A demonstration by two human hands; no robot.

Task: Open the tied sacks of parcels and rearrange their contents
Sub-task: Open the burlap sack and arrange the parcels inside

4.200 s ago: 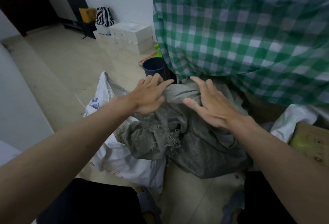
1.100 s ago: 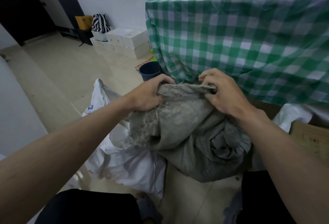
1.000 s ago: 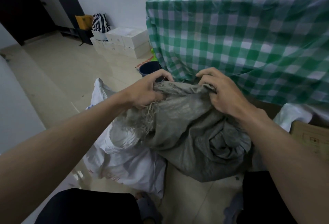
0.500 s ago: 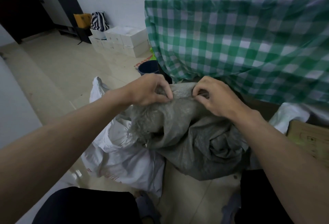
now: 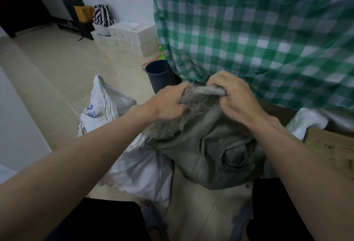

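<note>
The grey sack (image 5: 206,145) sits on the floor (image 5: 57,72) in front of the desk's green checked cloth (image 5: 258,35), leaning on a white sack (image 5: 134,166) at its left. Its frayed, bunched neck is clamped in both fists, left hand (image 5: 168,102) and right hand (image 5: 235,97) close together. To open it well, I judge the hands should work the twisted mouth apart gently, keeping the sack upright so no parcels spill.
</note>
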